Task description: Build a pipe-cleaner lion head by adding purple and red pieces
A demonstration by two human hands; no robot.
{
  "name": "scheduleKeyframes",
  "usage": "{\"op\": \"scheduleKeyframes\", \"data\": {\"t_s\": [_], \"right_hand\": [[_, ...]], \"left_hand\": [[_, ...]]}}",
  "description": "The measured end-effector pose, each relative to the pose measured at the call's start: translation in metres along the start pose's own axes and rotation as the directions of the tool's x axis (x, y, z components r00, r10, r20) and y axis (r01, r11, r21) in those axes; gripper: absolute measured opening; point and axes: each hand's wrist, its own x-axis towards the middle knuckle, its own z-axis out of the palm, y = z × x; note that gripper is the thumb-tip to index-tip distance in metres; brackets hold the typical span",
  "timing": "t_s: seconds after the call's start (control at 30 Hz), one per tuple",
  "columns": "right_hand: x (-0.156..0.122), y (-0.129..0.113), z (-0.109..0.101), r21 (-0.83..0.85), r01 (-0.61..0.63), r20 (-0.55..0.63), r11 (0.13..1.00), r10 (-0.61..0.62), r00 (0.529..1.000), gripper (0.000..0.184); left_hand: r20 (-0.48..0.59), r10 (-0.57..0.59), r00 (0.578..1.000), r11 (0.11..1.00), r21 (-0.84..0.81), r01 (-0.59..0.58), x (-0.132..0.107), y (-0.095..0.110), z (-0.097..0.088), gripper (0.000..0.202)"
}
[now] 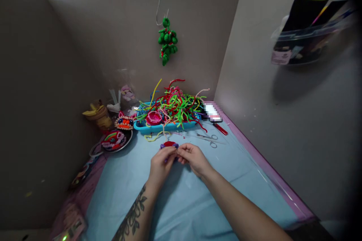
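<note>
Red-purple piece [169,144] gripped by left hand [161,161] — right hand's [195,158] grip unclear — over blue cloth [186,203], amid grey partitions [118,34].

The bare left forearm [147,196], marked with a dark, leafy tattoo [132,215], rises from the bottom edge to the left hand [161,159] just below the frame's centre, its fingers bent over the thumb. From the lower right, the bare right forearm [234,203] slants up to the right hand [194,157], whose fingers curl inward, thumb and forefinger pinched close beside the left fingertips.
</note>
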Motion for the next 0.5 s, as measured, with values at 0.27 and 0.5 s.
{"op": "scheduleKeyframes", "data": {"t_s": [0.27, 0.5], "right_hand": [[0.001, -0.002, -0.004, -0.146, 0.109, -0.006, 0.983, -0.111, 0.994, 0.02], [-0.01, -0.005, 0.001, -0.508, 0.36, -0.015, 0.782, -0.426, 0.905, 0.004]], "left_hand": [[0.05, -0.271, 0.961, 0.959, -0.074, 0.275, -0.002, 0.003, 0.001, 0.013], [0.166, -0.574, 0.802, 0.711, -0.384, 0.589, 0.006, 0.006, 0.001, 0.025]]}}
